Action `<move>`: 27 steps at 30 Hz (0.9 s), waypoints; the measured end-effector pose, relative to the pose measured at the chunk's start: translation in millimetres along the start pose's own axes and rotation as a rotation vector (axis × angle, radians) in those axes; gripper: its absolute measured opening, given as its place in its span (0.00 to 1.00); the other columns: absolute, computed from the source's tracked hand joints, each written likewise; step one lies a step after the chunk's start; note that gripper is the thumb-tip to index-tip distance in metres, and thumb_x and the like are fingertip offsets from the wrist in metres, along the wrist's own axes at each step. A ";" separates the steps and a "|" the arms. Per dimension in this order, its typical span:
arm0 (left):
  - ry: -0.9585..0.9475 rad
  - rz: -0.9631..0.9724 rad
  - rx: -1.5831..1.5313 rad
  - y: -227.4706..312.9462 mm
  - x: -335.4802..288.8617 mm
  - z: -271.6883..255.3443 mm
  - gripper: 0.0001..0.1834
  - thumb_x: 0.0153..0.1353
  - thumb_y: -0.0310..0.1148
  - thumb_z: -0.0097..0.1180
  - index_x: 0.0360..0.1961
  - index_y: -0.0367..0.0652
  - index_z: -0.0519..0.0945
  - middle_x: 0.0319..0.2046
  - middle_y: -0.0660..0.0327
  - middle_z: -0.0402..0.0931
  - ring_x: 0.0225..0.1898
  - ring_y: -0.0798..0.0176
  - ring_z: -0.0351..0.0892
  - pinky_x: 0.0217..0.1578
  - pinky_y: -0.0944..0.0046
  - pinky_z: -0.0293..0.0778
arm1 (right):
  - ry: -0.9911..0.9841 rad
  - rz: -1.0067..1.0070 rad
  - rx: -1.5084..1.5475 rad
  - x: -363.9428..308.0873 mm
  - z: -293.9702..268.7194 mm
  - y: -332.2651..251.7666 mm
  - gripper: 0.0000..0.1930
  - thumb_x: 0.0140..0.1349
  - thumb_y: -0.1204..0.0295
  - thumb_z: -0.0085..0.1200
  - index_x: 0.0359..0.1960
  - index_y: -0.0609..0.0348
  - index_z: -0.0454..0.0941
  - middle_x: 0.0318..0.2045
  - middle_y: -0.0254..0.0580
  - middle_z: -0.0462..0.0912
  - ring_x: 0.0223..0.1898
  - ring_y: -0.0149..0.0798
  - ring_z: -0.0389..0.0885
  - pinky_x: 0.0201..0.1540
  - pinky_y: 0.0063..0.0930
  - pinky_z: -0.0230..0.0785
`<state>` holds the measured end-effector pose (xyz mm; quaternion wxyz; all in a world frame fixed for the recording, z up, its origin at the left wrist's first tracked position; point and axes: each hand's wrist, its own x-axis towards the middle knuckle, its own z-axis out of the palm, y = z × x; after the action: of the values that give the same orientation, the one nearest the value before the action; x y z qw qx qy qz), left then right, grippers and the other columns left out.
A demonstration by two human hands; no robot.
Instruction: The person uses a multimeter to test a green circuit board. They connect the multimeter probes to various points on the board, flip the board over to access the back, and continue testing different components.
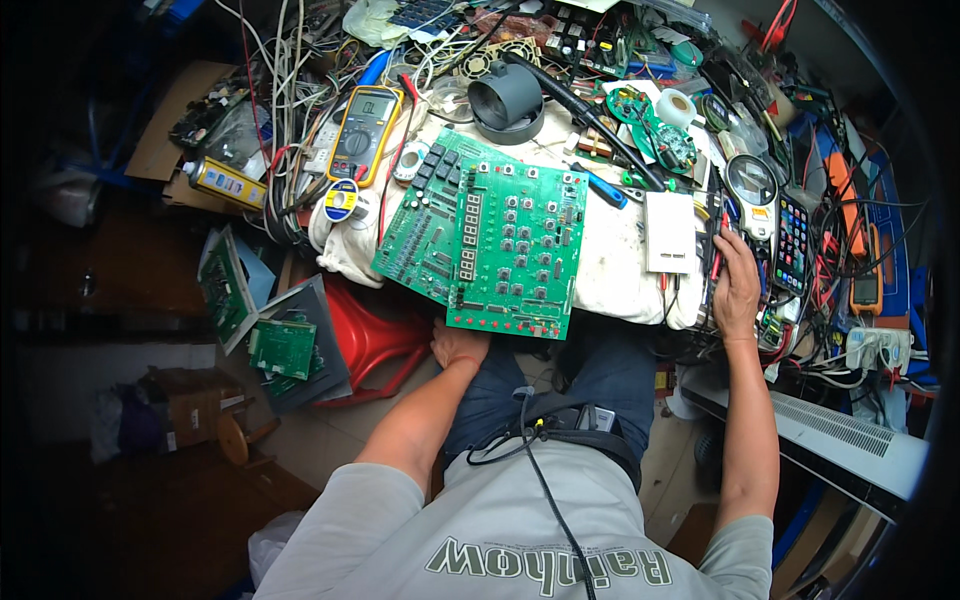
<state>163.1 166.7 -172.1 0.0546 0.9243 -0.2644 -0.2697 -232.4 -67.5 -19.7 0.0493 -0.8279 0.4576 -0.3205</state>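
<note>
A green circuit board [520, 250] with push buttons and a row of seven-segment displays lies over a second green board [425, 210] with dark relays. Both rest on the white cloth [615, 260]. My left hand [462, 345] is at the lower left edge of the front board; its fingers are partly hidden there, so their grip does not show. Off to the right, my right hand [737, 285] reaches among red and black test leads [716, 262], fingers stretched out. Whether they touch a lead is unclear. Left of that hand sits a white box [668, 232].
A yellow multimeter [363, 135] stands behind the boards, near a solder spool [341, 200] and a grey cylindrical holder [505, 102]. A blue-handled tool [605, 190], a magnifier [750, 180] and a phone [791, 245] lie to the right. A red stool [370, 335] is below left.
</note>
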 end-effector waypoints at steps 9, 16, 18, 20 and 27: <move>0.035 0.036 -0.014 -2.1 1.3 0.1 0.40 0.60 0.62 0.68 0.66 0.48 0.79 0.62 0.44 0.76 0.65 0.38 0.78 0.62 0.39 0.76 | -0.023 0.007 0.014 -1.5 -1.7 -3.2 0.24 0.67 0.91 0.47 0.61 0.60 0.82 0.65 0.48 0.83 0.68 0.54 0.80 0.71 0.42 0.70; 0.010 0.042 -0.029 -3.1 1.4 -3.4 0.43 0.58 0.64 0.69 0.66 0.45 0.78 0.62 0.43 0.77 0.65 0.37 0.78 0.62 0.39 0.76 | -0.023 0.006 0.009 -1.4 -2.3 -4.1 0.25 0.67 0.90 0.46 0.62 0.59 0.83 0.65 0.47 0.83 0.68 0.54 0.80 0.71 0.43 0.70; 0.023 0.054 -0.042 -1.8 0.9 -5.3 0.44 0.58 0.65 0.69 0.67 0.46 0.78 0.62 0.43 0.76 0.65 0.37 0.78 0.62 0.39 0.76 | 0.000 -0.009 0.011 -0.3 -1.6 -3.5 0.26 0.64 0.90 0.47 0.61 0.59 0.83 0.64 0.47 0.84 0.65 0.55 0.81 0.69 0.44 0.72; 0.008 0.030 -0.032 -1.4 0.2 -6.5 0.44 0.57 0.66 0.69 0.67 0.47 0.78 0.62 0.43 0.76 0.65 0.37 0.78 0.62 0.39 0.76 | -0.036 0.016 0.011 -1.8 -3.2 -3.0 0.24 0.69 0.90 0.46 0.62 0.59 0.82 0.66 0.48 0.82 0.69 0.54 0.79 0.72 0.42 0.70; 0.058 0.067 -0.104 -12.4 7.4 5.6 0.41 0.59 0.62 0.69 0.67 0.48 0.78 0.64 0.42 0.76 0.65 0.38 0.78 0.61 0.39 0.76 | -0.018 0.022 0.023 -0.4 0.0 -1.7 0.25 0.67 0.91 0.47 0.61 0.59 0.83 0.65 0.48 0.83 0.68 0.54 0.80 0.72 0.44 0.70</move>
<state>171.2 173.7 -183.4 0.1190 0.9183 -0.2793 -0.2542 -231.4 -66.2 -19.2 0.0664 -0.8251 0.4626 -0.3175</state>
